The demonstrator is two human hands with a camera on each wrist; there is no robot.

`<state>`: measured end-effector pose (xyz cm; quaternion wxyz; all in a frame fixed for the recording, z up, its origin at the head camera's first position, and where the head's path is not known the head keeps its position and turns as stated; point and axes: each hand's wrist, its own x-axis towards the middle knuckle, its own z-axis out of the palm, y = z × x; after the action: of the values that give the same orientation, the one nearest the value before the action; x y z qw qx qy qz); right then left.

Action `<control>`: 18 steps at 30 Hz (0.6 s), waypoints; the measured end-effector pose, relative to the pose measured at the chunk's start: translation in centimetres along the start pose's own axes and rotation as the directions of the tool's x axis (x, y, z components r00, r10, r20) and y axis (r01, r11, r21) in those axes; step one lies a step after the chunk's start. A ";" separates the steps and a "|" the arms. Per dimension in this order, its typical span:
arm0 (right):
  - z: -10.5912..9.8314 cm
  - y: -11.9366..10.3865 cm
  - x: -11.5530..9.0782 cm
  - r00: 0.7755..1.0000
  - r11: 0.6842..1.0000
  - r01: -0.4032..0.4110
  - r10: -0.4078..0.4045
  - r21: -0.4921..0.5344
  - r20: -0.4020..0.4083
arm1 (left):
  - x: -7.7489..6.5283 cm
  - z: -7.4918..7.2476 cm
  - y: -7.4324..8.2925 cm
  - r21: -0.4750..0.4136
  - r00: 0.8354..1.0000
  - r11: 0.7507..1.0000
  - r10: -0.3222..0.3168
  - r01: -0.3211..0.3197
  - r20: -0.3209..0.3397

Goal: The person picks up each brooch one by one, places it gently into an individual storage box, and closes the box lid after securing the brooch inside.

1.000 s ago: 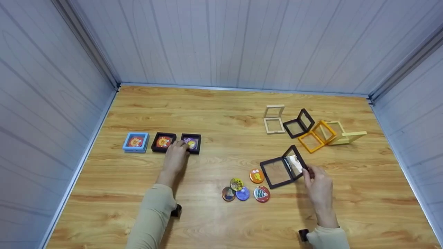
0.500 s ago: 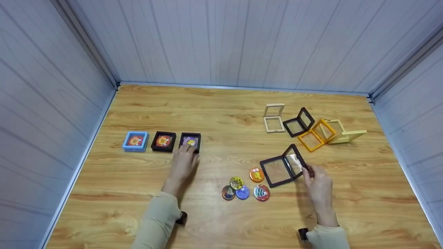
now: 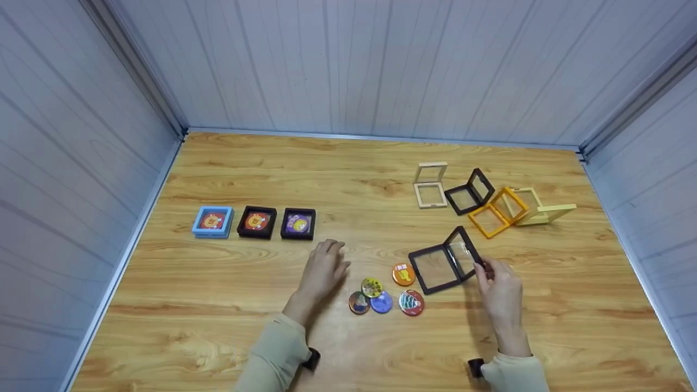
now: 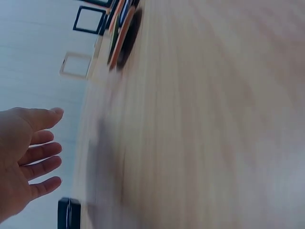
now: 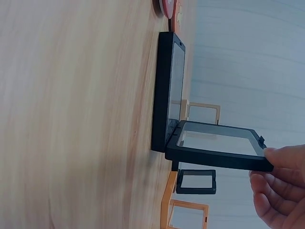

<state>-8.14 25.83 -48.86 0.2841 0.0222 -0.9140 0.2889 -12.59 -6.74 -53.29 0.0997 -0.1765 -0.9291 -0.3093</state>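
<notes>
Left hand (image 3: pixel 321 269) has moved off the right-hand black case (image 3: pixel 297 236) and now hovers left of the loose badges, fingers loosely spread and grasping nothing.

Worktop (image 3: pixel 348 179): right of its centre lies the large frame (image 3: pixel 453 264), unfolded, its base flat. Right hand (image 3: pixel 502 294) pinches the outer corner of its raised half between thumb and fingers. Toward the far right corner are four smaller unfolded frames: beige frame (image 3: pixel 430 184), small black frame (image 3: pixel 475 196), orange frame (image 3: pixel 501 213) and yellow frame (image 3: pixel 555 208). Toward the left edge, three closed cases with badges inside stand in a row: blue case (image 3: pixel 212 236), left-hand black case (image 3: pixel 255 236), right-hand black case. Five loose badges lie between the hands: orange badge (image 3: pixel 403 274) just beside the large frame, red badge (image 3: pixel 411 302), and a cluster of blue badge (image 3: pixel 381 302), brown badge (image 3: pixel 359 302) and yellow badge (image 3: pixel 372 287), the last apparently uppermost.

Judgement: steady right-hand support should prevent the base sliding; any badge is best lifted by its rim, yellow before its neighbours.
</notes>
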 end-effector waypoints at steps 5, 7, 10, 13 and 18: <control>0.0 -0.1 0.0 1.000 1.000 0.004 -0.004 0.002 -0.002 | -0.1 1.0 1.6 -0.069 0.998 0.997 -0.013 0.018 0.064; 0.0 -0.1 -0.1 1.000 1.000 0.000 0.000 0.000 -0.001 | -0.1 1.4 2.2 -0.083 0.996 0.996 -0.019 0.026 0.092; 0.0 -0.1 -0.1 1.000 1.000 -0.008 0.008 -0.004 0.004 | 0.0 2.2 3.1 -0.082 0.992 0.996 -0.020 0.031 0.127; 0.0 -0.1 -0.1 1.000 1.000 -0.013 0.014 -0.012 0.006 | 0.2 2.9 4.1 -0.067 0.988 0.997 -0.018 0.029 0.155; 0.0 -0.1 -0.2 1.000 1.000 -0.017 0.017 0.002 0.002 | 0.6 4.1 5.6 -0.033 0.987 0.999 0.007 -0.002 0.159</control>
<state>-7.99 25.71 -48.91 0.2809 0.0150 -0.9141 0.2920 -11.26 0.08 -53.37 0.0230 -0.2044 -0.9286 -0.3090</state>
